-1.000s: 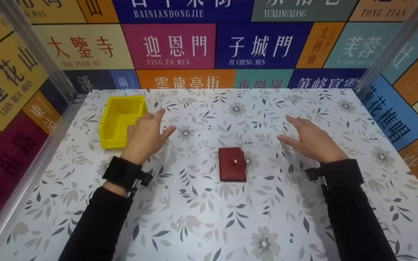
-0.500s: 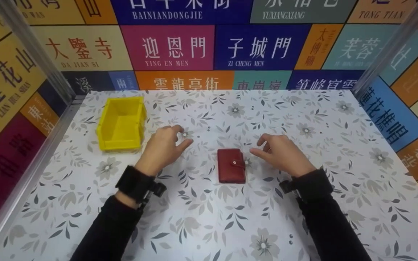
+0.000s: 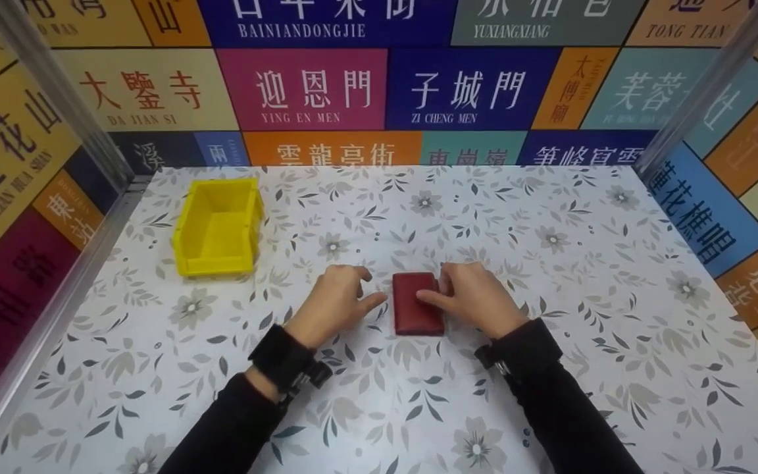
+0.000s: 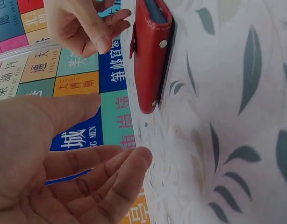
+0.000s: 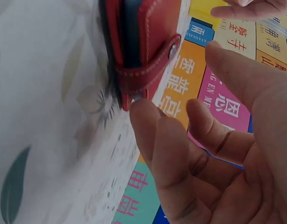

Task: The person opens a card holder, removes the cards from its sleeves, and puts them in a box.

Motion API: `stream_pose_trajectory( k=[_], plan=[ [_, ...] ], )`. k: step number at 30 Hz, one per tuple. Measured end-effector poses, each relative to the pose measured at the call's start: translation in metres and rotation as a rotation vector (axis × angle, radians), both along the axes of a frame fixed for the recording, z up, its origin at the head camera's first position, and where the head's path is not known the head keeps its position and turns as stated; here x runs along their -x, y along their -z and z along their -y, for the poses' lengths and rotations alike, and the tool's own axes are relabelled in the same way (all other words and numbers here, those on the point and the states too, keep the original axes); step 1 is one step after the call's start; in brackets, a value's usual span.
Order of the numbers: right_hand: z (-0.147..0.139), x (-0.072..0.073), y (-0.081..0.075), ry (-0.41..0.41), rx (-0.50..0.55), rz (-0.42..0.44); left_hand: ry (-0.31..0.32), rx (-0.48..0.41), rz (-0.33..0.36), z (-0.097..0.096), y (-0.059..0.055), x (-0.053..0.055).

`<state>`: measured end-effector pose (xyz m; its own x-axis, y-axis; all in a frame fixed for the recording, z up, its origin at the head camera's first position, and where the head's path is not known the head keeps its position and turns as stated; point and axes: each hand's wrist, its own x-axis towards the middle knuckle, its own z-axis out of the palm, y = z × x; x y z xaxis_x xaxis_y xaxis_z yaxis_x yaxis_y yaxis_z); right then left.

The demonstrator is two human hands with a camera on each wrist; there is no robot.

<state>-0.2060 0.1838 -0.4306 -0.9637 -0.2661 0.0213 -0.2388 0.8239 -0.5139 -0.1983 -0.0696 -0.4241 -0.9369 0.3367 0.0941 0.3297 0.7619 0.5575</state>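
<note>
A red leather wallet (image 3: 410, 315) lies on the patterned tabletop between the two hands. Its strap (image 5: 146, 74) with a metal snap faces the right hand in the right wrist view. The right hand (image 3: 481, 299) is at the wallet's right side, its thumb above the cover and its fingertips (image 5: 143, 105) right at the strap end. To the left, the left hand (image 3: 333, 304) is loosely bent and holds nothing, with a small gap between its thumb and the wallet. In the left wrist view, that wallet (image 4: 150, 60) shows two snaps along its edge.
A yellow open-front plastic bin (image 3: 218, 263) stands at the back left of the table (image 3: 353, 421). Colourful sign-covered walls (image 3: 320, 85) close off the back and both sides. Black cuffs (image 3: 287, 359) with small cameras sit on the wrists.
The left hand has come from beside the yellow bin toward the wallet's left side. The right hand has moved left and nearer, its thumb now over the wallet, which stays put.
</note>
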Motion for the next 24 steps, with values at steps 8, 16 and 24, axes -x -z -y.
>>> stream_pose_trajectory(
  k=[8,16,24],
  plan=[
    [0.011,-0.001,0.013,-0.022,-0.036,-0.050,0.071,-0.028,0.032,-0.021,0.015,-0.008],
    [0.013,-0.002,0.017,-0.024,-0.052,-0.071,0.099,-0.042,0.006,-0.031,0.025,-0.015],
    [0.012,-0.002,0.020,-0.045,-0.058,-0.088,0.081,-0.094,0.016,-0.037,0.032,-0.015]
  ],
)
